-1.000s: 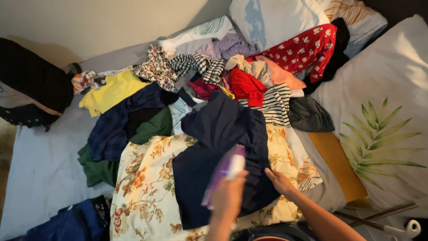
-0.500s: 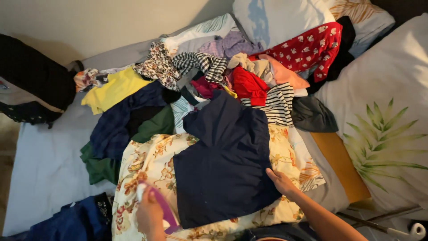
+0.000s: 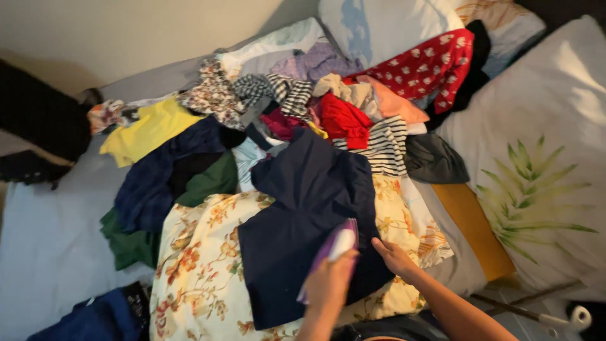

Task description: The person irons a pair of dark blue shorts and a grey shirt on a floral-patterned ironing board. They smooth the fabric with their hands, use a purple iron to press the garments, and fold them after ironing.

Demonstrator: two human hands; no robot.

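At the far left, a dark bag (image 3: 38, 126) against the wall, beside the pale blue sheet (image 3: 44, 246) of the bed. Lower down, near the bottom edge, a blue garment (image 3: 101, 319). Next rightward, a yellow top (image 3: 148, 129), a dark blue checked shirt (image 3: 154, 183) and a green garment (image 3: 136, 243) partly under it. Spread flat across the middle, a cream floral cloth (image 3: 202, 271), bearing a navy garment (image 3: 306, 227) laid out on top. Over the navy garment's lower part, the left hand (image 3: 328, 287), closed around a purple-and-white handheld device (image 3: 338, 243) whose white end points up the bed; fingers mostly hidden behind the back of the hand. Just beside it to the right, the right hand (image 3: 394, 257), fingers spread flat, pressed on the navy garment's right edge where it meets the floral cloth. Hands close but apart, not touching. Behind, a heap of clothes: a black-and-white striped top (image 3: 385, 145), a red garment (image 3: 344, 120), a lilac piece (image 3: 319, 60), a red top with white print (image 3: 429, 66). Further right, a dark grey garment (image 3: 435, 161) and an orange panel (image 3: 470, 227). At the far right, a white pillow with a green leaf print (image 3: 536, 196), and at the bottom right corner a white-headed stick (image 3: 555, 316) on the floor.
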